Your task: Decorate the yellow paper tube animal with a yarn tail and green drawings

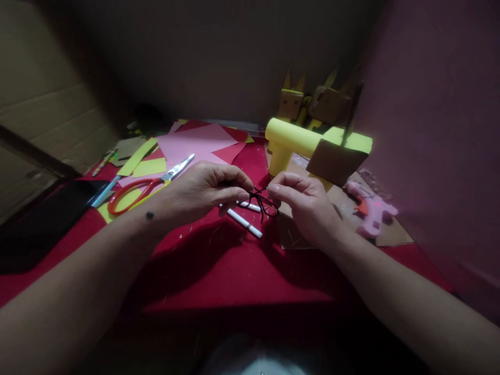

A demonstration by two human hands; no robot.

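Note:
A thin black cord [259, 198], looped and crossed like a small bow, hangs between my two hands. My left hand [219, 188] pinches its left side between thumb and fingers. On the other side, my right hand [299, 200] grips the cord at the fingertips. Below the cord, white marker-like sticks [245, 223] lie on the red cloth [234, 276]. Red-and-yellow handled scissors [150, 188] rest left of my left hand, their blades partly over pink paper [195, 143].
A yellow paper figure with a cardboard head [336, 161] stands behind my right hand. A pink glue gun [373, 211] lies on cardboard at the right. Cardboard figures [291, 103] stand at the back. A dark flat device [47, 221] is at the left.

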